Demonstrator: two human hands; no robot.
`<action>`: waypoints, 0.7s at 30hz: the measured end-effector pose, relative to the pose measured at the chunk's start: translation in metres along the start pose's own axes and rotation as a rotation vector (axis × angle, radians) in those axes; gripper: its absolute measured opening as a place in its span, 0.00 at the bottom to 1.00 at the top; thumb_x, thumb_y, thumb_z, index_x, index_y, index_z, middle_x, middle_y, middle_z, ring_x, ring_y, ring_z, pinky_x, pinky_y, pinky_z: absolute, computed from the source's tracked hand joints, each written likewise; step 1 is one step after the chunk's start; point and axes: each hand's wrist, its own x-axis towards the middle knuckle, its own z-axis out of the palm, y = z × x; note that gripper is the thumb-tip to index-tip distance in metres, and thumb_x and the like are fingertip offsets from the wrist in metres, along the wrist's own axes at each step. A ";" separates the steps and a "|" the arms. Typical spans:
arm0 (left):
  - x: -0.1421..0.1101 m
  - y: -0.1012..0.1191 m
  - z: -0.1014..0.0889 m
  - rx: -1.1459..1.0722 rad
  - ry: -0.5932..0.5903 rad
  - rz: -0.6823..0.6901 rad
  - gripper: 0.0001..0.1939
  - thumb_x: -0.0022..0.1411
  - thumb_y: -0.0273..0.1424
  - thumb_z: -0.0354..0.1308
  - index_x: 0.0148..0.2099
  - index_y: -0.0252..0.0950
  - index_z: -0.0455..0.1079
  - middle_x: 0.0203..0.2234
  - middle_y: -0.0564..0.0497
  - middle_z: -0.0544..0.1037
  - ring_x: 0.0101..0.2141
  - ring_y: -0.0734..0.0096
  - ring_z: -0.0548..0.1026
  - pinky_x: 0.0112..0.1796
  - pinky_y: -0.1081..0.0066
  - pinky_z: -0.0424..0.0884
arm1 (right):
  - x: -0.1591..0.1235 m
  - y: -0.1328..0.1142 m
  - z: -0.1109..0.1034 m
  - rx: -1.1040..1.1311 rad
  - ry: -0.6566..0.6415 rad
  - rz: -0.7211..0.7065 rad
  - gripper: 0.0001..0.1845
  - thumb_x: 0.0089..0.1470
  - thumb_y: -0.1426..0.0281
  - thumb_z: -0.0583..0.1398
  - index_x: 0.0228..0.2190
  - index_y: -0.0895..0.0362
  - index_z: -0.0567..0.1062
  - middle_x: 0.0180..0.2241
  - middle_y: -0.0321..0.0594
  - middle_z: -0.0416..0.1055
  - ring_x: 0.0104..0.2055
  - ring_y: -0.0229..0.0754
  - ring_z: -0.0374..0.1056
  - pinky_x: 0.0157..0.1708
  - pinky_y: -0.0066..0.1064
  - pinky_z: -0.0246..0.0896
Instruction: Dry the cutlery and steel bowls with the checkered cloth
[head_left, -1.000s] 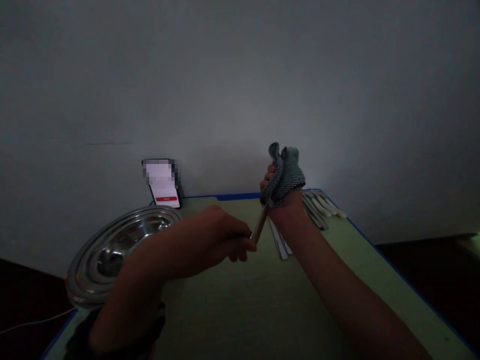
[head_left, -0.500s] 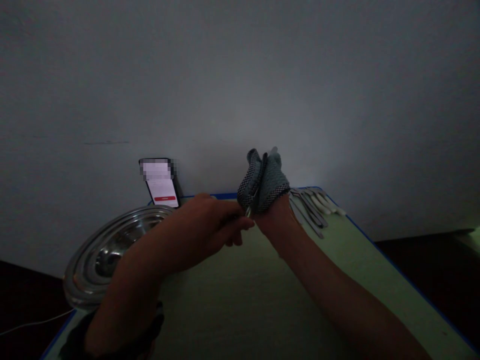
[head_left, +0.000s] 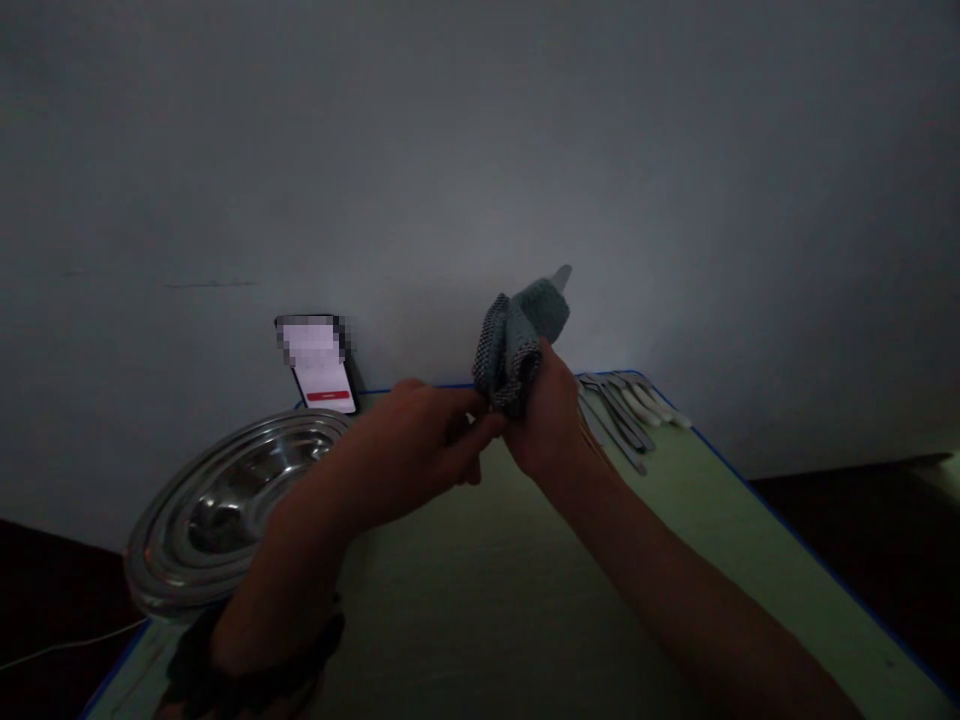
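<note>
My right hand (head_left: 546, 425) is closed round a grey-green checked cloth (head_left: 517, 335), held up above the far part of the green table (head_left: 480, 600). A pale utensil tip (head_left: 561, 276) pokes out of the top of the cloth. My left hand (head_left: 420, 440) meets the right hand from the left, its fingers pinched at the lower end of that utensil, which is mostly hidden by cloth and fingers. A dark band sits on my left wrist.
A stack of shiny steel plates (head_left: 225, 490) lies at the table's left edge. A phone (head_left: 319, 365) leans against the wall behind it. Several pieces of cutlery (head_left: 626, 400) lie in a row at the far right corner. A white cable (head_left: 67, 645) hangs lower left.
The utensil's brown handle, visible between the hands a second ago, has slid up into the cloth and its tip now shows above. Both hands have closed together and shifted slightly left.
</note>
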 end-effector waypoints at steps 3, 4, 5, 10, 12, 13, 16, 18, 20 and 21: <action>-0.001 -0.001 -0.001 -0.024 0.005 -0.033 0.15 0.63 0.38 0.49 0.32 0.35 0.71 0.20 0.56 0.79 0.19 0.78 0.74 0.24 0.78 0.65 | -0.004 0.000 0.004 0.054 0.012 0.034 0.07 0.50 0.63 0.56 0.31 0.53 0.69 0.28 0.32 0.73 0.30 0.33 0.69 0.31 0.26 0.65; -0.001 -0.001 -0.001 -0.034 0.003 -0.044 0.15 0.63 0.39 0.49 0.31 0.35 0.70 0.20 0.56 0.79 0.19 0.78 0.74 0.24 0.79 0.65 | -0.006 -0.001 0.005 0.063 -0.016 0.041 0.08 0.51 0.63 0.55 0.33 0.53 0.69 0.28 0.33 0.74 0.31 0.34 0.71 0.32 0.27 0.65; -0.001 0.000 -0.001 -0.050 0.001 -0.058 0.15 0.62 0.39 0.50 0.30 0.35 0.70 0.20 0.56 0.79 0.19 0.77 0.74 0.23 0.79 0.65 | -0.008 -0.003 0.007 0.069 -0.043 0.045 0.10 0.52 0.62 0.54 0.35 0.53 0.68 0.28 0.34 0.75 0.31 0.35 0.72 0.32 0.28 0.66; 0.002 -0.001 -0.002 -0.184 0.003 -0.185 0.20 0.62 0.43 0.50 0.26 0.35 0.68 0.16 0.55 0.77 0.18 0.76 0.74 0.21 0.79 0.65 | -0.011 -0.009 0.010 0.058 -0.114 0.044 0.13 0.53 0.63 0.54 0.40 0.54 0.67 0.31 0.38 0.77 0.34 0.38 0.73 0.33 0.30 0.67; 0.003 -0.002 -0.003 -0.220 0.011 -0.219 0.21 0.63 0.43 0.49 0.25 0.35 0.67 0.15 0.55 0.76 0.17 0.76 0.74 0.22 0.79 0.66 | -0.010 -0.008 0.010 0.098 -0.124 0.054 0.12 0.53 0.63 0.55 0.39 0.55 0.68 0.33 0.38 0.77 0.35 0.38 0.74 0.34 0.30 0.68; 0.003 -0.003 -0.003 -0.229 0.010 -0.227 0.21 0.63 0.43 0.49 0.24 0.35 0.67 0.14 0.55 0.75 0.17 0.77 0.73 0.22 0.79 0.66 | -0.009 -0.008 0.010 0.119 -0.132 0.075 0.12 0.53 0.64 0.55 0.39 0.55 0.68 0.33 0.38 0.77 0.36 0.38 0.74 0.35 0.30 0.68; 0.004 -0.005 -0.004 -0.226 -0.001 -0.245 0.21 0.62 0.43 0.50 0.22 0.36 0.64 0.10 0.57 0.71 0.14 0.78 0.70 0.20 0.79 0.64 | -0.005 -0.005 0.009 0.162 -0.158 0.168 0.13 0.55 0.63 0.52 0.38 0.56 0.70 0.32 0.38 0.77 0.35 0.37 0.74 0.35 0.30 0.68; 0.003 -0.006 -0.003 -0.218 -0.001 -0.249 0.20 0.61 0.43 0.51 0.22 0.36 0.63 0.08 0.60 0.67 0.12 0.80 0.66 0.17 0.80 0.61 | -0.004 -0.003 0.008 0.180 -0.150 0.205 0.15 0.57 0.61 0.50 0.38 0.55 0.71 0.31 0.38 0.77 0.34 0.38 0.73 0.34 0.30 0.69; 0.002 -0.006 -0.002 -0.220 -0.031 -0.222 0.20 0.61 0.43 0.51 0.22 0.36 0.63 0.08 0.61 0.64 0.11 0.81 0.63 0.16 0.81 0.59 | -0.002 -0.002 0.005 0.192 -0.141 0.220 0.16 0.57 0.60 0.49 0.37 0.55 0.72 0.29 0.37 0.76 0.33 0.37 0.73 0.33 0.30 0.69; 0.001 -0.006 -0.002 -0.225 -0.061 -0.207 0.20 0.61 0.44 0.51 0.23 0.36 0.64 0.08 0.61 0.64 0.11 0.82 0.63 0.16 0.81 0.58 | -0.001 -0.002 0.004 0.194 -0.148 0.225 0.16 0.58 0.60 0.49 0.36 0.54 0.72 0.29 0.36 0.76 0.32 0.37 0.73 0.32 0.29 0.69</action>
